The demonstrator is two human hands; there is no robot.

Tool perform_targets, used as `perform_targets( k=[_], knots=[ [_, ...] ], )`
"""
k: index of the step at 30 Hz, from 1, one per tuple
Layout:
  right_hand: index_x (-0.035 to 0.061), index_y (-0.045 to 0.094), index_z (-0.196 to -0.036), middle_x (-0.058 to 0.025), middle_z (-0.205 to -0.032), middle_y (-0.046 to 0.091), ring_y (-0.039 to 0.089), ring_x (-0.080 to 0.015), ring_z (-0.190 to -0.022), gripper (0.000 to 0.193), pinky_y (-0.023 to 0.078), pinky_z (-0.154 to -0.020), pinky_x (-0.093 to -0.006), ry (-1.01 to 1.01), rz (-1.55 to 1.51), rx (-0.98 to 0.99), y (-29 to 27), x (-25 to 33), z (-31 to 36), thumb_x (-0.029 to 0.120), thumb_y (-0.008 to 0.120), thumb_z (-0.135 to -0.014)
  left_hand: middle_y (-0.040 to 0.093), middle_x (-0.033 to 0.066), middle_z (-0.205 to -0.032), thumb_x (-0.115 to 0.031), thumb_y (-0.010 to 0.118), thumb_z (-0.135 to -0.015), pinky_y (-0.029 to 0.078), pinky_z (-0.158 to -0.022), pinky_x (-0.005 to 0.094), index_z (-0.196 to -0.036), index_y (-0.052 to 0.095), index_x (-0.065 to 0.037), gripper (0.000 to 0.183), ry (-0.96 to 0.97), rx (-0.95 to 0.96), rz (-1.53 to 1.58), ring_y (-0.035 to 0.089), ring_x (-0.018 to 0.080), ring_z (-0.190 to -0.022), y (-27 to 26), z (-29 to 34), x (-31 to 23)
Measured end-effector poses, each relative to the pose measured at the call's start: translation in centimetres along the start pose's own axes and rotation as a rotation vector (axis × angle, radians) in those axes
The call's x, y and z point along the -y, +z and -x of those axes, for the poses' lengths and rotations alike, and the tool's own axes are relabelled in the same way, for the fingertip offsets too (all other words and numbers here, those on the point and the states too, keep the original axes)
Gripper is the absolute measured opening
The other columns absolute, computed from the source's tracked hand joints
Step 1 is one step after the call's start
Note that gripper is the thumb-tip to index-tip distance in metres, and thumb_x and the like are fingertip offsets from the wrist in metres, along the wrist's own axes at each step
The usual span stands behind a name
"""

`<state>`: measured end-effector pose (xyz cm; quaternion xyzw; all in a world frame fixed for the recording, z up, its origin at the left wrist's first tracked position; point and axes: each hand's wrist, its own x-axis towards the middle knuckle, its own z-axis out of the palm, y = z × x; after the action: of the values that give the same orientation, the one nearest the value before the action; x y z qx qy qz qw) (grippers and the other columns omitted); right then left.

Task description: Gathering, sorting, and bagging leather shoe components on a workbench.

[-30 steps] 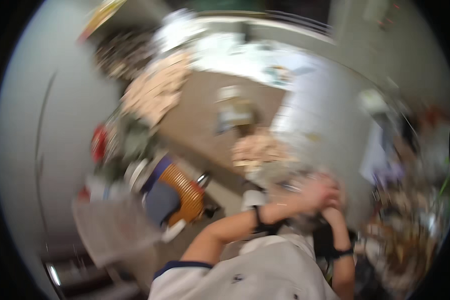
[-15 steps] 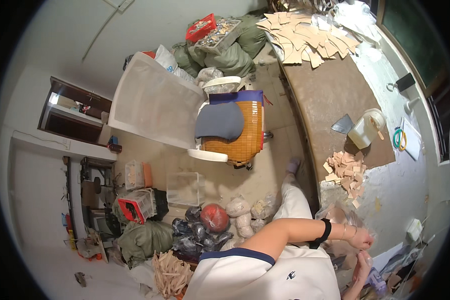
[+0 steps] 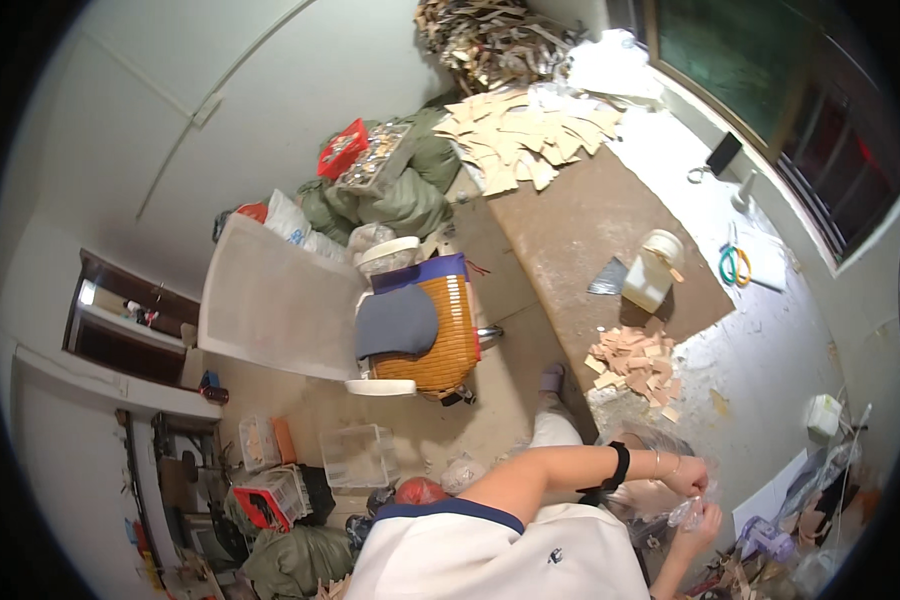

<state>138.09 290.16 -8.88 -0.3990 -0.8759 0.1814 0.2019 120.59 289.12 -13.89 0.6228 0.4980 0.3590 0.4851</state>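
Note:
A clear plastic bag (image 3: 625, 495) with beige-pink pieces inside lies at the table's near end, partly behind my left forearm. My left hand (image 3: 686, 476), with a black band up the forearm and a thin bracelet at the wrist, is closed on the gathered plastic. Just below it, my right hand (image 3: 703, 522) pinches a crumpled end of the same bag. The two hands are close together, and their fingertips are small and partly hidden by plastic.
Small beige pieces (image 3: 638, 365) are heaped on the table beside a whitish container (image 3: 652, 275) and scissors (image 3: 734, 262). Larger beige cut pieces (image 3: 530, 135) cover the far end. A chair (image 3: 410, 330), clear bin (image 3: 358, 457) and green sacks (image 3: 400, 205) stand on the floor.
The whole view has shifted, with the table and chair now lower and further left. Both hands stay at the bag, and crumpled plastic now shows more plainly between them.

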Motion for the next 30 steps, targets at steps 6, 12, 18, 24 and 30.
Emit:
perform_targets(
  k=[6, 12, 18, 24, 30],
  knots=[
    [-0.0022, 0.054, -0.074, -0.0176, -0.073, 0.051, 0.048, -0.0378, -0.073, 0.020, 0.038, -0.065, -0.0458, 0.066, -0.023, 0.027, -1.2, -0.6, 1.5, 0.013, 0.060, -0.085, 0.064, 0.0144, -0.068, -0.014, 0.060, -0.066, 0.049, -0.066, 0.0402, -0.073, 0.069, -0.008, 0.013, -0.056, -0.087, -0.305, 0.062, 0.0334, -0.067, -0.7, 0.1, -0.3],
    [-0.0041, 0.048, -0.070, -0.0153, -0.072, 0.047, 0.046, -0.0312, -0.070, 0.022, 0.037, -0.064, -0.0403, 0.172, -0.083, -0.004, -3.0, -1.3, 3.6, 0.008, 0.059, -0.084, 0.063, 0.0069, -0.068, -0.025, 0.062, -0.071, 0.038, -0.077, 0.0388, -0.075, 0.067, -0.014, 0.013, 0.158, 0.069, -0.480, 0.060, 0.0260, -0.071, 2.0, 2.4, -1.6],
    [-0.0018, 0.042, -0.066, -0.0098, -0.068, 0.040, 0.039, -0.0223, -0.065, 0.024, 0.032, -0.061, -0.0338, 0.110, -0.395, 0.056, -8.1, 8.3, 0.6, 0.006, 0.058, -0.083, 0.060, 0.0049, -0.064, -0.024, 0.065, -0.065, 0.035, -0.075, 0.0362, -0.066, 0.064, -0.012, 0.012, 0.207, -0.075, -0.462, 0.058, 0.0249, -0.071, 0.7, 6.6, -8.5],
    [-0.0002, 0.045, -0.073, -0.0062, -0.073, 0.044, 0.040, -0.0178, -0.068, 0.016, 0.033, -0.064, -0.0298, -0.182, -0.688, 0.184, -6.2, 15.4, -2.5, 0.005, 0.055, -0.083, 0.057, 0.0067, -0.063, -0.016, 0.064, -0.061, 0.035, -0.073, 0.0367, -0.062, 0.058, -0.008, 0.010, 0.182, -0.516, -0.315, 0.055, 0.0247, -0.069, -6.2, 19.8, -14.7],
    [0.0009, 0.047, -0.066, -0.0057, -0.069, 0.043, 0.040, -0.0187, -0.067, 0.027, 0.030, -0.059, -0.0308, -0.555, -0.677, 0.540, -1.2, 29.1, -4.4, 0.012, 0.059, -0.087, 0.058, 0.0075, -0.064, -0.014, 0.063, -0.062, 0.038, -0.074, 0.0354, -0.066, 0.060, -0.007, 0.008, -0.085, -0.902, -0.304, 0.056, 0.0249, -0.071, -5.1, 34.9, -15.6]
  ],
)
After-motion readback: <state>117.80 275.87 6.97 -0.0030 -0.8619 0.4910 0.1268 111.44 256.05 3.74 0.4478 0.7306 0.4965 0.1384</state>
